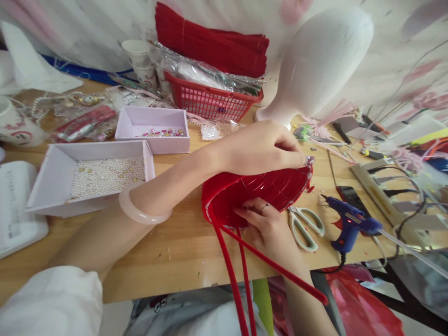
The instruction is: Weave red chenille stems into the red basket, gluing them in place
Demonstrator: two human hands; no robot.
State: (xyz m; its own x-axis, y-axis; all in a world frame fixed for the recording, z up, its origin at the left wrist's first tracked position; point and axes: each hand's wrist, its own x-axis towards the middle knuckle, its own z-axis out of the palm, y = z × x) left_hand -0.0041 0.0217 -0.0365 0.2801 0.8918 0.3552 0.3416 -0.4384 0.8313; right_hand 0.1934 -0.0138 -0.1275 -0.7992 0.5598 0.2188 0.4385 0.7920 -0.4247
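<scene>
A red bowl-shaped piece [280, 183], apparently built from fuzzy chenille stems, is tilted over the table with its hollow side facing me. Shiny, glue-like streaks line its inside and whitish bits mark its rim. My left hand [259, 147], with a pale bangle at the wrist, reaches across the top, its fingers closed at the right rim. Lower down, my right hand [269, 224] wears a ring and has bent fingers over the near rim, touching the inside; its thumb is hidden. Several loose red chenille stems [229, 261] hang from the left rim toward me, one crossing my right forearm.
Right of the piece are green-handled scissors [303, 228], a blue glue gun [350, 221], a phone [352, 198] and a power strip [380, 198]. Boxes of pearl beads [44, 179] and gems [154, 143] stand left. Behind are a red basket [213, 100] and white mannequin head [325, 60].
</scene>
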